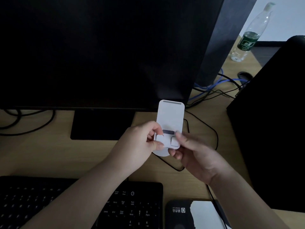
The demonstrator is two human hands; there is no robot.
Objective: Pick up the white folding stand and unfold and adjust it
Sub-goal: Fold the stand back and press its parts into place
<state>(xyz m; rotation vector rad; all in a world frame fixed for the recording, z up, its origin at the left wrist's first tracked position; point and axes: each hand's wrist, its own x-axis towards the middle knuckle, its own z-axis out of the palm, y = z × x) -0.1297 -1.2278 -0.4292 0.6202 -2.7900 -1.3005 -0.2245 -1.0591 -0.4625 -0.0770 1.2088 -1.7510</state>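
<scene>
The white folding stand (170,118) is held in the air above the wooden desk, in front of the monitor's lower right corner. Its long back plate points up and away, with a grey strip at the top, a dark slot and two small white flaps near the bottom. A rounded base plate shows underneath. My left hand (140,146) pinches the stand's lower left edge beside the left flap. My right hand (194,152) grips the lower right edge and the base from below. Fingers hide part of the hinge.
A large dark monitor (99,50) fills the back, its foot (102,124) on the desk. A black keyboard (82,205) lies at the front, a mouse pad (196,215) to its right. A black tower (270,129) stands right, cables (214,90) and a plastic bottle (249,37) behind.
</scene>
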